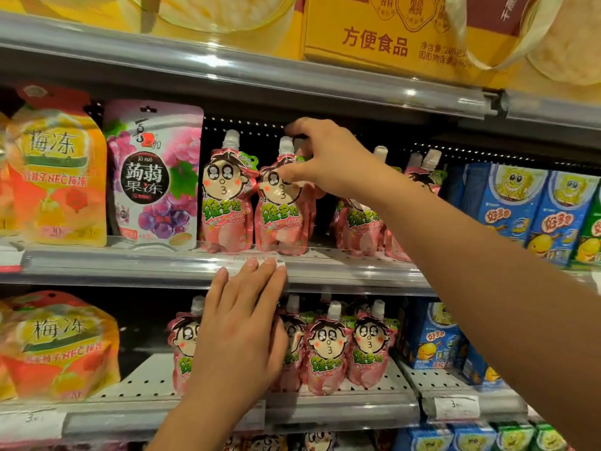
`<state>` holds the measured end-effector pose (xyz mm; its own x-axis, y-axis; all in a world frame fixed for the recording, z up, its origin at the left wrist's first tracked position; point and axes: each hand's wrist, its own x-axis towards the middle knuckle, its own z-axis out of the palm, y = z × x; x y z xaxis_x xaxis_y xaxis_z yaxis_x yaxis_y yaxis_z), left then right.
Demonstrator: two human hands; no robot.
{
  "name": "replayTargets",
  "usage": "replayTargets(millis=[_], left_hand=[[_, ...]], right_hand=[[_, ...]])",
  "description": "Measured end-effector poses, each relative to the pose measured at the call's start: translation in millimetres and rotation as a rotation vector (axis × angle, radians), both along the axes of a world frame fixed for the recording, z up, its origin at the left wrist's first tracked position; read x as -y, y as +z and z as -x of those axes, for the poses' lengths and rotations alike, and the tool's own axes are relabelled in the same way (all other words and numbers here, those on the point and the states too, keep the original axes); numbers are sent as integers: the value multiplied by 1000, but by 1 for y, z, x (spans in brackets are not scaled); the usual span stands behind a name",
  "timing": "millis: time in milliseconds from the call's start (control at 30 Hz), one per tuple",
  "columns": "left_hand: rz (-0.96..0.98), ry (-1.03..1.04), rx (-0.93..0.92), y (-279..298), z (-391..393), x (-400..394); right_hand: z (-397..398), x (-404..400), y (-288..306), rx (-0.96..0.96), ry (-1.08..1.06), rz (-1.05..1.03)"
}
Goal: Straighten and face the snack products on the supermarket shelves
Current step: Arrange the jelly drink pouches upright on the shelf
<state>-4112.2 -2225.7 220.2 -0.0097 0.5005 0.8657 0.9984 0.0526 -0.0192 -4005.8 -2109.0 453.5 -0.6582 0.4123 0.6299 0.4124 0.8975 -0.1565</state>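
Middle shelf (pixel 325 271), centre of the frame: a row of pink spouted jelly pouches with a cartoon face. Right hand (pixel 325 157) reaching in from the right edge, grip pinching the second pouch (pixel 279 216) at its upper part, thumb low on the printed face, index finger curled over near the white cap. Just left of it, touching at shoulder height, the first pouch (pixel 226 203), upright and facing out. Further pouches (pixel 361 229) of the same kind behind the forearm, partly hidden, standing less evenly.

Left hand (pixel 240 333) lower centre, fingers straight and together, grasping nothing, fingertips resting on the price rail of the middle shelf; palm covering part of the lower row of pouches (pixel 328 353).

To the left on the middle shelf, a grape jelly bag (pixel 156 177) and an orange plum-jelly bag (pixel 55 177); to the right, blue juice cartons (pixel 520 209).

Step in hand, by judgement: squaring the pinched pouch to the front edge.

Risks from here:
- Soft, top-heavy pouch held high: a twist could tip the base off the edge.
- Contact with the neighbour on the left: a sideways nudge likely to topple it, perhaps others after it.
- Forearm close over the right-hand pouches: brushing them on withdrawal could knock them askew.
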Motion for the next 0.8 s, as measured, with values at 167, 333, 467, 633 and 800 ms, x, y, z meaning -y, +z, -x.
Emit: replayTargets(millis=[167,333,467,633,800], left_hand=[[6,4,3,0,0,1],[3,1,10,-1,0,0],[1,-1,18,-2,0,-2],[-22,-13,19,-2,0,-3],[-3,-10,25,-3,0,-1]], right_hand=[[-2,-14,-1,-61,29,100],[-10,-22,0,-70,15,188],[-13,-18,2,-42,-34,113],[-1,5,2,-91,-84,-308],[40,30,-1,11,72,-95]])
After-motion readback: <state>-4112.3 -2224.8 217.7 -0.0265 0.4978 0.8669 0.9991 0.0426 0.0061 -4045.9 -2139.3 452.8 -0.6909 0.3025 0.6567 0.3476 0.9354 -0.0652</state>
